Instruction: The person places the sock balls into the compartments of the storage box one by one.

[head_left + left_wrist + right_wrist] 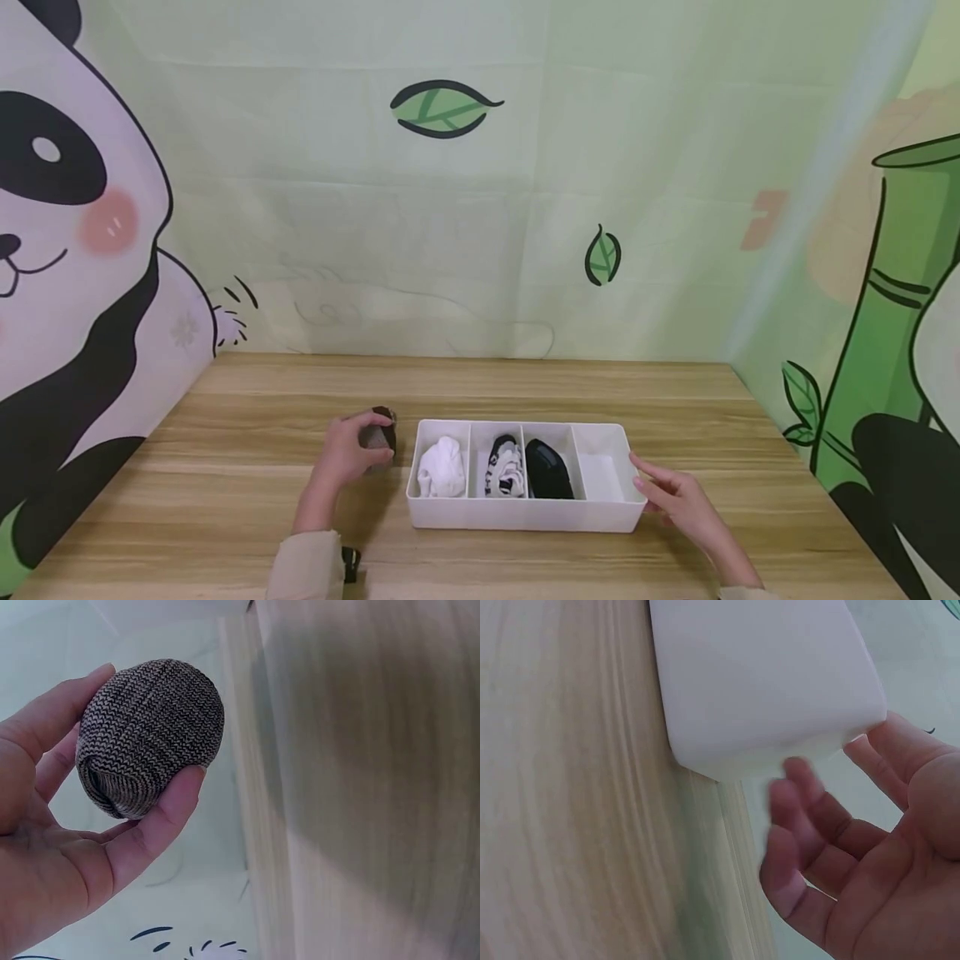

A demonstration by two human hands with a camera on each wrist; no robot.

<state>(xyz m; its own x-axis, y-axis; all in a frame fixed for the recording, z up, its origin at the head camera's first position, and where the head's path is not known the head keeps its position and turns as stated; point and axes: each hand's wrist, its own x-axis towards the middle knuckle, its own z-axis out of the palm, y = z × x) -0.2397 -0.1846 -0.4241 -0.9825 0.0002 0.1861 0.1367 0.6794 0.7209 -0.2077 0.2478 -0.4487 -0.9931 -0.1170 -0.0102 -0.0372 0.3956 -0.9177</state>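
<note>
My left hand [351, 450] pinches a balled-up sock [154, 724] of dark brown and beige knit between thumb and fingers, left of the white divided box [517, 515]. In the left wrist view the folded cuff of that sock faces the palm. At the box's right end is my right hand [678, 500], its fingertips right at the rim and end wall, fingers loosely bent. From left to right the box holds a white sock [442, 468], a black-and-white patterned sock [505, 468] and a black sock [549, 471], each in its own compartment. In the rightmost compartment [602, 477] the bare floor shows.
The box stands on a wood-grain table [225, 492] towards its front middle. Behind the table hangs a pale green cloth backdrop [337, 208] printed with leaves, a panda and bamboo. A small black object [351, 564] shows beside the left sleeve.
</note>
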